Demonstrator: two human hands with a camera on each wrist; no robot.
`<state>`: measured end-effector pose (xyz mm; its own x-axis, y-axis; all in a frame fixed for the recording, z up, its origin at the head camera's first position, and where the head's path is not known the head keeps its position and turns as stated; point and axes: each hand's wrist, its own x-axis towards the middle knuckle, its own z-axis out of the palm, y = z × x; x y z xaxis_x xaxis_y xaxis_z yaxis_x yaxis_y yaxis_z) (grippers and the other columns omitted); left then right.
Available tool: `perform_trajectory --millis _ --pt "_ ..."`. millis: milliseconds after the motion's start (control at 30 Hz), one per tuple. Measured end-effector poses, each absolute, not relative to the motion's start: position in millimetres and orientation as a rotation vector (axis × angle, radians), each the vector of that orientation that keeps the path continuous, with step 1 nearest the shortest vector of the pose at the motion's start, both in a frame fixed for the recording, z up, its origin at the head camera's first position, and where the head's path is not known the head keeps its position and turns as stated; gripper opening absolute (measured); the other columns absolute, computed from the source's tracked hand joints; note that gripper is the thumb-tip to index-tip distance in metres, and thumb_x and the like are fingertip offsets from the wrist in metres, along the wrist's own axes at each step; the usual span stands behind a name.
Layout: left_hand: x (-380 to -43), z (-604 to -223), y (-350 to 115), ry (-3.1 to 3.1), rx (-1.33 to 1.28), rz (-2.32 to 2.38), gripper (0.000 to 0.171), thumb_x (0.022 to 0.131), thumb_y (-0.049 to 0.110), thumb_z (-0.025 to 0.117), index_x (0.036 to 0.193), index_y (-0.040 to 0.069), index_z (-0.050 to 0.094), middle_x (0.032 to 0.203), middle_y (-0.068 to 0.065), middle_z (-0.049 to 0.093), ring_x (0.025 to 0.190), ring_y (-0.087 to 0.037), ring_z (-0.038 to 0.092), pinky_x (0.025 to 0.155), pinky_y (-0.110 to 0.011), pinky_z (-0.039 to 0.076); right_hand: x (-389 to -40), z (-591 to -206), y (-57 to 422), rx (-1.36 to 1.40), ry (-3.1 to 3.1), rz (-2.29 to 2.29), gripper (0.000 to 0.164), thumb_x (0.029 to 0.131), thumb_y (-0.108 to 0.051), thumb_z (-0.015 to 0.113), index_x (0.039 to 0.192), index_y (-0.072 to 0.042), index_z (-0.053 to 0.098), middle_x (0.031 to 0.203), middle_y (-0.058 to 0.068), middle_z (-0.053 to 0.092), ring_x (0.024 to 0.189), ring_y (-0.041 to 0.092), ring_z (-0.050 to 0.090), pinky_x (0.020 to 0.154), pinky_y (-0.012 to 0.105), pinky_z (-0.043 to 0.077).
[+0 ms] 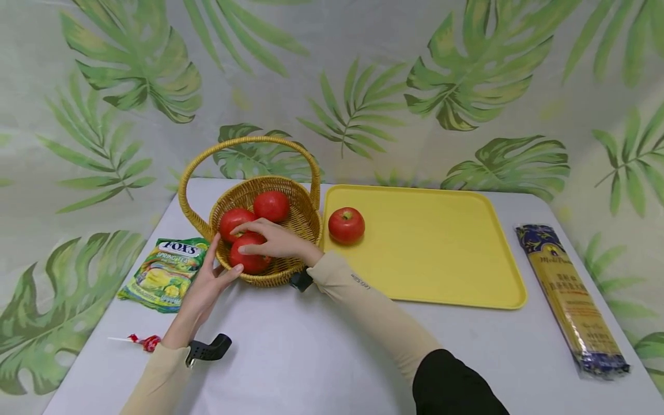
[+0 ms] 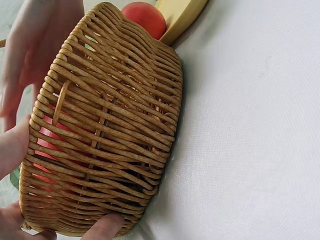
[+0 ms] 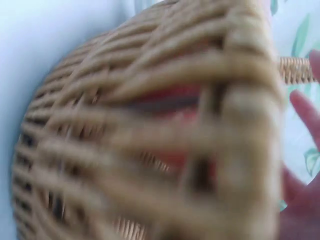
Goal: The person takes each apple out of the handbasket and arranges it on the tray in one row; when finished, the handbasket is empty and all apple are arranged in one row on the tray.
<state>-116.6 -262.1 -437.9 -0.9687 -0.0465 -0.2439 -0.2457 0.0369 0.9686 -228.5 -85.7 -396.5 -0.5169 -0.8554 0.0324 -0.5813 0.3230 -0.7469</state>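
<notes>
A wicker basket [image 1: 266,280] with a tall hoop handle holds three red apples, among them a rear apple [image 1: 271,206] and a front apple [image 1: 250,260]. At its left front, my left hand [image 1: 206,288] grips the basket; in the left wrist view the thumb [image 2: 12,150] lies at the rim and fingertips [image 2: 106,226] press the woven outer wall. My right hand [image 1: 275,239] reaches over the right rim, its fingers spread above the front and left apples. In the right wrist view, the blurred basket wall [image 3: 150,130] hides part of that hand.
A yellow tray [image 1: 430,248] lies right of the basket with one red apple [image 1: 346,225] at its left end. Left of the basket are a green candy bag [image 1: 168,274] and a red-wrapped lollipop [image 1: 150,343]. A pasta pack [image 1: 570,294] lies along the table's right edge.
</notes>
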Motion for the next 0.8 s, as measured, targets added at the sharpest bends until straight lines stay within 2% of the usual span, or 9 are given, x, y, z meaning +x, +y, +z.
perform_trajectory --millis 133,333,500,633,800 --pt "-117 -438 -262 2.144 -0.294 2.07 0.093 0.095 0.016 0.06 0.152 0.037 -0.01 0.155 0.001 -0.025 0.14 -0.046 -0.004 0.111 -0.055 0.018 -227 -399 -92 -1.223 2.283 -0.948 0.045 0.094 -0.034 0.059 0.136 -0.017 0.054 0.137 0.005 0.047 0.124 0.016 0.037 0.101 0.035 0.038" --pt "-117 -439 -261 2.179 -0.289 2.043 0.093 0.095 0.018 0.061 0.152 0.037 -0.01 0.155 0.001 -0.024 0.14 -0.046 -0.002 0.111 -0.055 0.018 -227 -404 -93 -1.183 2.307 -0.941 0.044 0.092 -0.029 0.063 0.134 -0.017 0.056 0.133 0.01 0.047 0.119 0.019 0.04 0.097 0.034 0.04" --pt "-116 -439 -261 2.188 -0.292 2.045 0.093 0.095 0.019 0.061 0.152 0.038 -0.009 0.156 0.002 -0.023 0.14 -0.046 -0.002 0.111 -0.054 0.018 -231 -409 -85 -1.109 2.207 -0.998 0.051 0.089 -0.026 0.067 0.138 -0.02 0.053 0.132 0.011 0.046 0.114 0.019 0.037 0.091 0.033 0.042" --pt "-115 -437 -261 2.2 -0.292 2.037 0.093 0.095 0.02 0.062 0.152 0.039 -0.009 0.156 0.002 -0.023 0.14 -0.046 -0.001 0.111 -0.054 0.018 -233 -409 -79 -1.072 2.072 -1.054 0.056 0.088 -0.02 0.067 0.14 -0.016 0.048 0.136 0.009 0.047 0.115 0.019 0.043 0.092 0.03 0.042" --pt "-115 -437 -260 2.216 -0.302 2.02 0.094 0.094 0.022 0.063 0.152 0.039 -0.009 0.156 0.001 -0.023 0.14 -0.047 -0.001 0.111 -0.055 0.018 -233 -410 -76 -1.029 1.987 -1.144 0.05 0.082 -0.013 0.068 0.128 -0.011 0.05 0.128 0.008 0.05 0.107 0.018 0.051 0.087 0.026 0.046"
